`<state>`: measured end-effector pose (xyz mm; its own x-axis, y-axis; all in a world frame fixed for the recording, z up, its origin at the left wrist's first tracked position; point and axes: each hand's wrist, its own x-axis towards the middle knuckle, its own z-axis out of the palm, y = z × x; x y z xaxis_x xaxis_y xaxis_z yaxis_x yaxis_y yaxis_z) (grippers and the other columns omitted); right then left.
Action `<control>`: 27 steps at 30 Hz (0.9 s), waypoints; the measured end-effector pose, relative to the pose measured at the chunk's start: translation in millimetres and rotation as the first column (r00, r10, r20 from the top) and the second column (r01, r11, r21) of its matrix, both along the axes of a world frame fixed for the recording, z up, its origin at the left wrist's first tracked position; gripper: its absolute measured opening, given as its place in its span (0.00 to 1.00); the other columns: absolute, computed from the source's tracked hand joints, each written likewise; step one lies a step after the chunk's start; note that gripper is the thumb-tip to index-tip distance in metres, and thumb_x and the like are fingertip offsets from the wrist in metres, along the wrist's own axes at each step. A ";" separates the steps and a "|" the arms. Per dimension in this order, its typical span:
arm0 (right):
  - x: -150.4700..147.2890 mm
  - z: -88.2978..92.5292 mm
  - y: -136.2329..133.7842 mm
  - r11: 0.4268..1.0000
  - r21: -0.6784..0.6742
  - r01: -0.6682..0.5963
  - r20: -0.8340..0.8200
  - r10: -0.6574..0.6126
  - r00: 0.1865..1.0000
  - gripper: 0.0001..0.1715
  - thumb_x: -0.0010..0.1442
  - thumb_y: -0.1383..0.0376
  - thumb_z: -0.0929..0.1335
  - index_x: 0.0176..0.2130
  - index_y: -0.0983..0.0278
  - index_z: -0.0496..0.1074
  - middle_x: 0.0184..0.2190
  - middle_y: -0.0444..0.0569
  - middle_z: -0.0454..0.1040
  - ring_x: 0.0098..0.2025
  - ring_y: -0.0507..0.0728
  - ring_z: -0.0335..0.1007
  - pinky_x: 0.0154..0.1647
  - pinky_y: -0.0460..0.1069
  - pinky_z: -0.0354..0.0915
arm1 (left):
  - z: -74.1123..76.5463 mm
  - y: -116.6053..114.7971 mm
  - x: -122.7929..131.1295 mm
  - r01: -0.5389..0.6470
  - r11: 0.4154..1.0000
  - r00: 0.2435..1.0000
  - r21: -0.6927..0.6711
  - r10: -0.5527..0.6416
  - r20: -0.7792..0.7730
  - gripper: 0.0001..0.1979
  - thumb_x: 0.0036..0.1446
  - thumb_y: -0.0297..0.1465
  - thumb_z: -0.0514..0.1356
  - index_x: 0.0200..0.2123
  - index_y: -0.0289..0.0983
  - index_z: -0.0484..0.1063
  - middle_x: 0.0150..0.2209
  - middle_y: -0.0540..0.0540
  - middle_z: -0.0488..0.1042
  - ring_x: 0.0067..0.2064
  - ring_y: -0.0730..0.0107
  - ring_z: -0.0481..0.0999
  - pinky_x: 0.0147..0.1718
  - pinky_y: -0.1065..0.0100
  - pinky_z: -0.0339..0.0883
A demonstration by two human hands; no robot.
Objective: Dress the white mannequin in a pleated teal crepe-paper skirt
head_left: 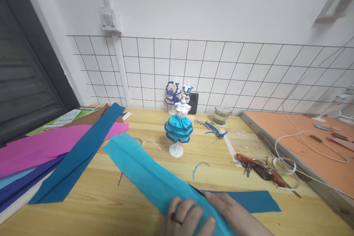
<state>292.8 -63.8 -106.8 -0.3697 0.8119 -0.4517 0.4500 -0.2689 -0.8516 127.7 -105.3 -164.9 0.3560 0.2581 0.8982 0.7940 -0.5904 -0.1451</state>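
A long turquoise crepe paper strip (149, 166) runs diagonally across the wooden table toward me. My left hand (189, 217), wearing a dark ring, has its fingers curled over the strip's near part. At the strip's right edge, my right hand (228, 206) is closed around what look like scissors (197, 189). Only a thin dark pointed blade shows; the handles are hidden. Under my right hand lies a dark blue paper piece (257, 201). Beyond the strip stands a small white dress form (182, 108) in a tiered turquoise paper skirt (178, 129).
Coloured paper sheets (55, 143) are stacked at left, a dark teal strip (83, 155) on top. Behind stand another decorated form (173, 94), a dark phone-like slab (194, 103) and a lidded glass jar (221, 115). Keys (249, 167) and cables lie right, beside an orange-topped surface (304, 129).
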 end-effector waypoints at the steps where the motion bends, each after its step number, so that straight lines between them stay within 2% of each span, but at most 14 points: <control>1: 0.2 1.6 -0.7 1.000 -0.017 0.017 0.012 -0.017 1.000 0.34 0.57 0.43 0.62 0.42 0.68 0.79 0.44 0.52 0.78 0.53 0.68 0.67 0.53 0.54 0.60 | 4.2 1.1 -10.1 -0.022 1.000 0.999 -0.015 0.022 -0.030 0.07 0.59 0.25 0.56 0.37 0.42 0.72 0.32 0.50 0.75 0.39 0.70 0.74 0.45 0.63 0.64; 5: -0.8 5.8 -3.2 0.998 -0.015 0.064 0.036 -0.064 0.997 0.33 0.57 0.46 0.62 0.48 0.68 0.76 0.52 0.52 0.74 0.58 0.68 0.62 0.58 0.54 0.56 | 15.3 5.6 -41.6 -0.031 0.998 0.997 -0.053 0.027 -0.071 0.12 0.61 0.23 0.51 0.36 0.40 0.73 0.34 0.47 0.75 0.42 0.65 0.71 0.49 0.59 0.58; 9: -3.1 6.1 -3.3 0.998 -0.002 0.063 0.017 -0.063 0.998 0.34 0.56 0.46 0.63 0.49 0.68 0.75 0.54 0.51 0.72 0.60 0.67 0.60 0.61 0.54 0.53 | 20.9 12.4 -53.7 0.001 0.994 0.980 -0.109 -0.023 -0.195 0.15 0.63 0.23 0.46 0.33 0.38 0.72 0.31 0.46 0.73 0.41 0.63 0.70 0.46 0.58 0.59; 13: -5.2 8.0 -1.2 0.999 0.000 0.048 0.016 -0.048 0.999 0.38 0.54 0.42 0.63 0.47 0.69 0.76 0.53 0.53 0.73 0.58 0.68 0.62 0.60 0.54 0.55 | 25.0 21.4 -59.6 0.030 0.978 0.926 -0.206 -0.105 -0.363 0.14 0.63 0.24 0.47 0.28 0.36 0.69 0.27 0.48 0.69 0.35 0.65 0.69 0.41 0.60 0.62; 19: -3.3 1.4 4.3 0.998 0.024 -0.056 0.015 0.056 0.998 0.40 0.57 0.41 0.59 0.50 0.68 0.75 0.52 0.52 0.73 0.57 0.66 0.64 0.60 0.55 0.56 | 20.2 27.3 -64.4 0.095 0.975 0.894 -0.202 -0.173 -0.414 0.13 0.60 0.22 0.50 0.23 0.37 0.63 0.22 0.51 0.63 0.26 0.70 0.65 0.29 0.66 0.61; 24: 6.6 -12.7 6.8 0.985 0.108 -0.134 0.073 0.126 0.989 0.37 0.57 0.43 0.62 0.55 0.64 0.71 0.56 0.51 0.70 0.59 0.66 0.62 0.59 0.53 0.57 | 18.1 27.7 -67.1 0.069 0.965 0.890 -0.255 -0.175 -0.421 0.15 0.62 0.24 0.48 0.22 0.38 0.60 0.19 0.52 0.62 0.21 0.71 0.64 0.15 0.66 0.46; 27: 10.4 -19.1 6.2 0.962 0.193 -0.192 0.124 0.171 0.978 0.37 0.53 0.44 0.67 0.55 0.62 0.71 0.55 0.51 0.72 0.58 0.67 0.64 0.60 0.54 0.57 | 17.3 28.7 -68.2 0.057 0.958 0.900 -0.282 -0.171 -0.401 0.19 0.65 0.24 0.42 0.22 0.38 0.60 0.18 0.51 0.62 0.19 0.71 0.64 0.14 0.66 0.46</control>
<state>303.2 -57.6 -125.9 -0.4787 0.8141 -0.3287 0.5648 -0.0011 -0.8252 59.5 -76.6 -147.6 0.7236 0.3934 0.5671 0.6181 -0.7350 -0.2789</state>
